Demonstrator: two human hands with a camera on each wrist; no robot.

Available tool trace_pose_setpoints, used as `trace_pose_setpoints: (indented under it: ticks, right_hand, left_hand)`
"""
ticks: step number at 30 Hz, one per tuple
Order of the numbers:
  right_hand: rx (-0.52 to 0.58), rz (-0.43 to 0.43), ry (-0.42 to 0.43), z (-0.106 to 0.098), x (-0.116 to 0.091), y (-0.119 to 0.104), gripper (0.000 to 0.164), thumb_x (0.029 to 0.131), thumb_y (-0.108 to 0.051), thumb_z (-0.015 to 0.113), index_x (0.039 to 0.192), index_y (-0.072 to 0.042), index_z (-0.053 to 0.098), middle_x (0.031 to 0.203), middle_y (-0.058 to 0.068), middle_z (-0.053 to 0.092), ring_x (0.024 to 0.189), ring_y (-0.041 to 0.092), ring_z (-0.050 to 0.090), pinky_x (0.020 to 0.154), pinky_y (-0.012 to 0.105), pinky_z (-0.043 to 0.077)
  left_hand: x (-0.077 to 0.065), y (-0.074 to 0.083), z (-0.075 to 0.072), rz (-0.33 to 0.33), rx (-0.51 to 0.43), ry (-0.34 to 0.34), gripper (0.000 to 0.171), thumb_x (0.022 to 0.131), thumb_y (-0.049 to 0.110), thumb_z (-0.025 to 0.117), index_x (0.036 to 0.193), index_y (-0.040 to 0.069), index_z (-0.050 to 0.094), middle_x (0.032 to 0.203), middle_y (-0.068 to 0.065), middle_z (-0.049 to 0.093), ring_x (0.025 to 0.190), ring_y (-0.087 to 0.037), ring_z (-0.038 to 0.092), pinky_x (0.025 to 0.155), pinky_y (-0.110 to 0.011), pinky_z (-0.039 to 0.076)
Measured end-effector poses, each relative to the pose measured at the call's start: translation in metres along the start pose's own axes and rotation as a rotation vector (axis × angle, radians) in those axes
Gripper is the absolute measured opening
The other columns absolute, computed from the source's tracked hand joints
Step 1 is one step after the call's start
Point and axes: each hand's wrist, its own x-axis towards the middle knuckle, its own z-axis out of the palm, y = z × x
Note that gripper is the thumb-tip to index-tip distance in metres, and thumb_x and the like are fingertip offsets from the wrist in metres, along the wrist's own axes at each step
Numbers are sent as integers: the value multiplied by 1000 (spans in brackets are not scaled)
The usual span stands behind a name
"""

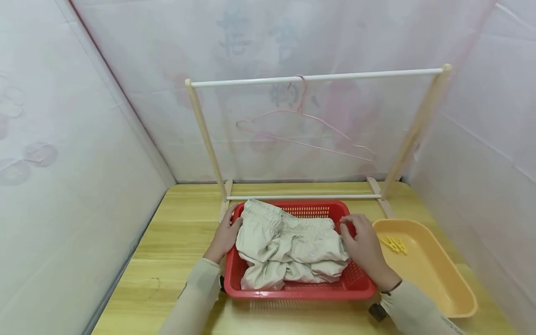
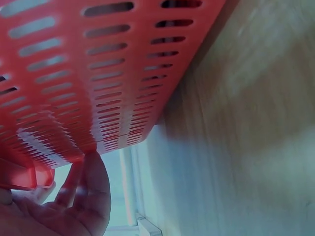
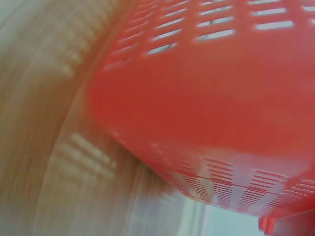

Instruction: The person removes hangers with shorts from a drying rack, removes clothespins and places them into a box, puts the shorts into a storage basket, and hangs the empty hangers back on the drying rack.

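Note:
A red plastic basket (image 1: 301, 294) with slotted sides stands on the table. Crumpled inside it lies a pale beige garment (image 1: 293, 246) with a gathered elastic waistband, apparently pants. My left hand (image 1: 226, 237) grips the basket's left rim, thumb on the inner side; in the left wrist view, fingers (image 2: 93, 191) reach up against the outside of the slotted wall. Over the right rim is my right hand (image 1: 366, 246), its fingers loosely bent near the garment's right edge, nothing visibly held. The right wrist view shows only the basket's outer corner (image 3: 197, 108), not that hand.
Behind the basket stands a wooden rack (image 1: 412, 128) with a white top bar (image 1: 356, 76), from which a pink wire hanger (image 1: 314, 117) hangs. At right, a yellow-orange tray (image 1: 435, 270) holds yellow clothespins (image 1: 393, 244). Pale fabric walls (image 1: 83, 139) enclose the wooden table (image 1: 167, 260).

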Motion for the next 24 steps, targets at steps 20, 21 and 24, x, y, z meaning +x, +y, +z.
trace_pose_setpoints:
  ticks: [20,21,24]
  right_hand:
    - [11,-22,-48,3,11,7,5,94,-2,69,99,-2,70,106,15,66,102,34,60,87,53,50]
    - [29,-24,-45,2,12,8,4,95,-2,69,99,-1,70,106,16,66,101,33,60,87,52,50]
    - [108,26,-41,-3,16,17,6,98,-4,67,101,0,70,107,16,66,101,23,59,89,39,48]
  left_hand:
    - [6,-2,0,-26,-45,40,55,107,33,53,160,24,38,129,-17,63,106,-30,67,86,-45,58]
    - [7,-2,1,-25,-52,31,55,107,35,53,160,25,38,130,-17,62,107,-30,67,87,-45,58]
    - [12,-1,5,-25,-95,-21,58,109,43,48,162,25,32,142,-17,56,122,-35,61,99,-52,52]
